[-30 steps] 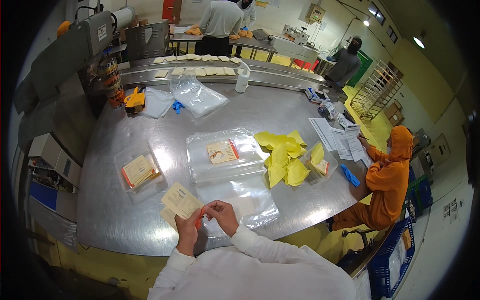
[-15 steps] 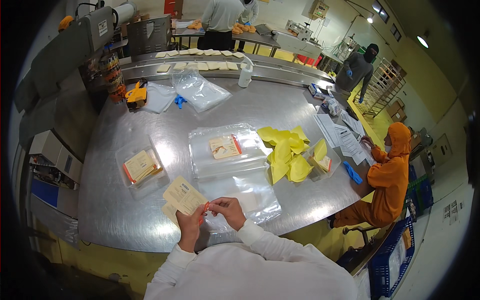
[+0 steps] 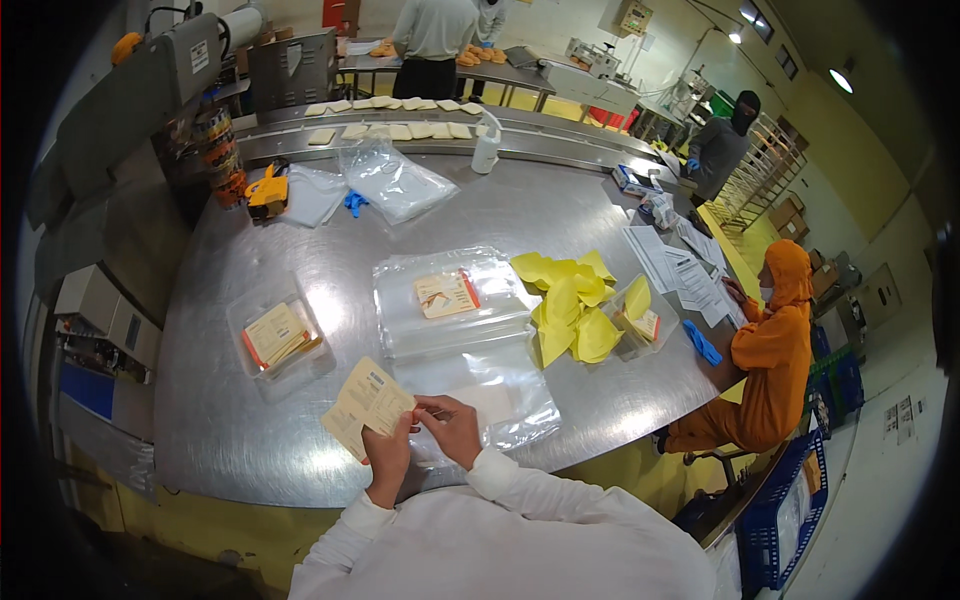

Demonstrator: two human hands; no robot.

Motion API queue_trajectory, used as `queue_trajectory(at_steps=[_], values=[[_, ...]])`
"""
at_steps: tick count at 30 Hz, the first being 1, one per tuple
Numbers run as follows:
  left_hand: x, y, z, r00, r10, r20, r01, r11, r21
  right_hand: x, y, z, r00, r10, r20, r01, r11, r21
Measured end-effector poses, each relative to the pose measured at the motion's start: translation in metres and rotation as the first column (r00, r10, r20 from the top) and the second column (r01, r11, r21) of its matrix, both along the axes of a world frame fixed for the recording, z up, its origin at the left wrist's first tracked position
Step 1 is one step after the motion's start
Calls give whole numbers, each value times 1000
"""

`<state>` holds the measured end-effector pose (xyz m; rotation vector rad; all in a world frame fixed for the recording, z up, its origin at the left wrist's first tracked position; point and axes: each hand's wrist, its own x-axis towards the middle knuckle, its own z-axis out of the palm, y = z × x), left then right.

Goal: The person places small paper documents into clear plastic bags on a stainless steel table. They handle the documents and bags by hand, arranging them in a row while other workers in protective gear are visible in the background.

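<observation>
Left hand (image 3: 386,460), one, closed around cream printed cards (image 3: 368,398), count unclear, over the near part of a steel table (image 3: 215,430); right hand (image 3: 455,430), one, fingertips pinched at the cards' right corner; clear plastic bags (image 3: 440,343), flat, just beyond, an orange-edged card (image 3: 447,294) on or inside them; clear tub (image 3: 311,302) of similar cards (image 3: 275,333), left; yellow sheets (image 3: 562,305), heaped, right; pale flat pieces (image 3: 400,132), two rows, along a metal ledge (image 3: 570,152) at the far edge
</observation>
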<state>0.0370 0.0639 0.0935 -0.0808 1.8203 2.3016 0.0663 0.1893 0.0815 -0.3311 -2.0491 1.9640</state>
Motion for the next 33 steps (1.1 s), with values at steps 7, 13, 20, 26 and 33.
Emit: queue_trajectory(at_steps=[7, 13, 20, 26, 33], values=[[5, 5, -17, 995, -29, -92, 27, 1000, -14, 0, -8, -10, 997, -15, -73, 27, 987, 157], [4, 8, -35, 976, -73, -207, 40, 986, -160, 3, -8, -1, 997, -12, -81, 35, 956, 292], [6, 8, -22, 984, -110, -143, 118, 992, 54, 5, -10, 5, 1000, 25, -7, -23, 974, 226], [8, 6, -25, 981, -135, -141, 142, 989, 41, 5, -13, 11, 991, -21, -130, 50, 973, 225], [2, 3, -43, 979, -134, -153, 128, 991, -48, -1, -5, -13, 997, -9, 77, 1, 994, 106]])
